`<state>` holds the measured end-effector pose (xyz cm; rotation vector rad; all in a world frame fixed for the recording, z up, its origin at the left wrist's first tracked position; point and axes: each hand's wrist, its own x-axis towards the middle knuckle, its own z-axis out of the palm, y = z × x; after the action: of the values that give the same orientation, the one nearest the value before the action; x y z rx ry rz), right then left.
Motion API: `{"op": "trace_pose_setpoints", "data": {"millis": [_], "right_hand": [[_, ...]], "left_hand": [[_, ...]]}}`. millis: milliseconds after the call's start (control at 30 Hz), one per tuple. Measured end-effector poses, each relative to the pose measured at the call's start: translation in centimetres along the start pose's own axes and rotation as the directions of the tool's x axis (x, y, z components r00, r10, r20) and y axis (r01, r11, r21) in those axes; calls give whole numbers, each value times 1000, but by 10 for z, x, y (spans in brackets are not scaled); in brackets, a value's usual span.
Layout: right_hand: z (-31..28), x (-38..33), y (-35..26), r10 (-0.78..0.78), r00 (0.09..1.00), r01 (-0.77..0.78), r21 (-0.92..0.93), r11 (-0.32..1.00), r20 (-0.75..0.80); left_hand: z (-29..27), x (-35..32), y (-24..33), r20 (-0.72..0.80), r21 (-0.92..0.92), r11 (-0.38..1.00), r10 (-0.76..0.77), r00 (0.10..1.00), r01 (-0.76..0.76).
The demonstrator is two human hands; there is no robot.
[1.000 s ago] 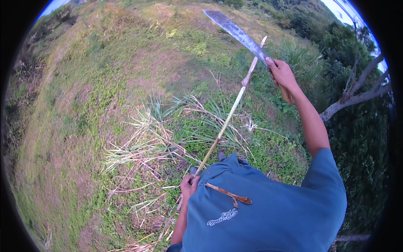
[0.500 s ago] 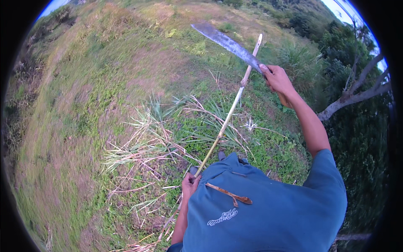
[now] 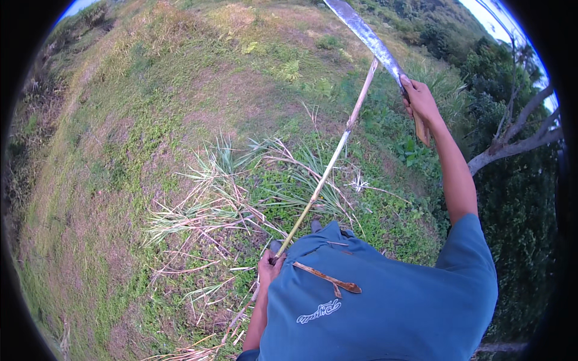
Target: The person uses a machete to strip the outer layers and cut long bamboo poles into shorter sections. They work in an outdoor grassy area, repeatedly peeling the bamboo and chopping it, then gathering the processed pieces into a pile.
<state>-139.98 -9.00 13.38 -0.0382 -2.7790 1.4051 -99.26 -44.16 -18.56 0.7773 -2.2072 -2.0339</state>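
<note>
Person with a stalk and a machete on a grassy slope, viewed from the head, near to far. On the front of the blue shirt (image 3: 397, 301) lies a forked brown husk (image 3: 328, 277), apparently held in place only by the lean of the cloth. Beside the shirt's left edge, the left hand (image 3: 268, 268) has its grip clasped around the low end of the stalk (image 3: 323, 174); holding it there, close to the body, presumably steadies the piece and leaves most of its length free. The stalk slants up and to the right, its far tip at the edge of the machete (image 3: 367, 36); whether the two touch cannot be told. The right hand (image 3: 419, 101) has its grip closed on the machete where handle meets blade, probably for close control of the edge; the wooden handle juts out below. The blade points up and to the left, well away from the left hand.

Counts, in the same order: one shirt; one forked husk; two hands; one stalk, with one marked joint along its upper half; one machete; two dark shoes (image 3: 316, 225), partly hidden; one loose spread of cut leaves (image 3: 201, 213), too tangled to number; one bare tree (image 3: 515, 145) at right, with several limbs.
</note>
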Motion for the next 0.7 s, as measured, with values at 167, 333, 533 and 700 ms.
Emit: {"op": "trace_pose_setpoints", "data": {"millis": [167,333,533,700], "right_hand": [[15,-4,-3,5,996,7,-127,992,89],[22,7,5,-8,997,18,-130,991,75],[73,-46,16,51,912,71,-280,957,406],[53,-32,-5,105,954,-57,-175,983,279]], "left_hand": [[-1,0,11,-18,31,1000,4,1000,-3],[2,-7,23,-21,63,996,72,997,-70],[9,-6,24,-65,96,995,34,997,-28],[9,-7,20,-66,134,991,7,998,2]]}}
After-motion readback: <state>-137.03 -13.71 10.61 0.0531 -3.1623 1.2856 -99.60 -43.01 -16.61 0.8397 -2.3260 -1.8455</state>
